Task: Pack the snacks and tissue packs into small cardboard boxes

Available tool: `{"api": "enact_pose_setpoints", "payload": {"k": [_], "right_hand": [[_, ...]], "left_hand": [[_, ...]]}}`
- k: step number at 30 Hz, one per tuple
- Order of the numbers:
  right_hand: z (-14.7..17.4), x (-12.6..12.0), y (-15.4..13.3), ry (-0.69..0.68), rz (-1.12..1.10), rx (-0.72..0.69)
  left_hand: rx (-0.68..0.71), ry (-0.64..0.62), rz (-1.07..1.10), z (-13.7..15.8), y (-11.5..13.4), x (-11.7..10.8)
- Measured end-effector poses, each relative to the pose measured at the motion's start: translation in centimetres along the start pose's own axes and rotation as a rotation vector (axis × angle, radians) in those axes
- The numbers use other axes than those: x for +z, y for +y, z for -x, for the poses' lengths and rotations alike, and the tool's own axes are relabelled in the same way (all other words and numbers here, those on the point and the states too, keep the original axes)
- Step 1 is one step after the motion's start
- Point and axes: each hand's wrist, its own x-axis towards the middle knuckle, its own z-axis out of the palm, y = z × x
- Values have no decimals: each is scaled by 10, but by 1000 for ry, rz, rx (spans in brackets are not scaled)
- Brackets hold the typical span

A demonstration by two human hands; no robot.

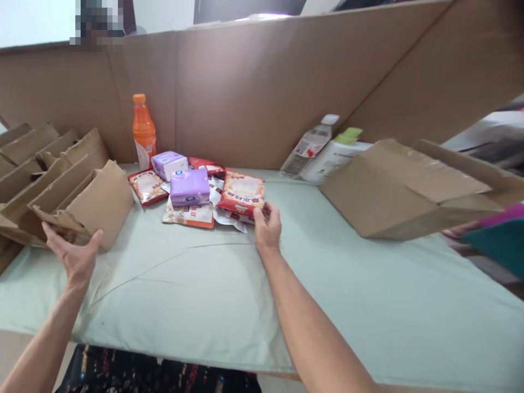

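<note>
My left hand grips the near end of a cardboard box, with its thumb and fingers spread across the corner. This box has upright cardboard dividers. My right hand pinches the lower right corner of a red and cream snack bag on top of the pile. Beside that bag lie two purple tissue packs, another red snack bag and a white and orange pouch. A further red packet shows behind them, partly covered.
An orange drink bottle stands behind the pile. To the right, a clear water bottle and a white bottle with a green cap lean near an open cardboard box. A tall cardboard wall closes off the back of the cloth-covered table.
</note>
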Motion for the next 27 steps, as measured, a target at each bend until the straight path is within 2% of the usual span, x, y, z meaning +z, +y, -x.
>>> {"api": "enact_pose_setpoints", "payload": {"k": [2,3,5,11,18,23,27], "right_hand": [[0,0,-1,-7,-9,-2],[0,1,-2,-10,-12,-4],[1,1,-3,-16,-17,-9],[0,0,-7,-15,-11,-9],[1,2,-9,-13,-10,2],[2,1,-11,-19,-7,14],[2,-1,-11,-35,3,21]], "left_hand": [[-77,165,-31,-16,4,12],[-96,199,-44,-24,6,18],[-113,198,-60,-40,12,32],[-177,316,-110,-83,20,77],[-218,345,-134,-123,27,105],[-250,342,-137,-142,29,115],[-254,289,-132,-160,28,119]]}}
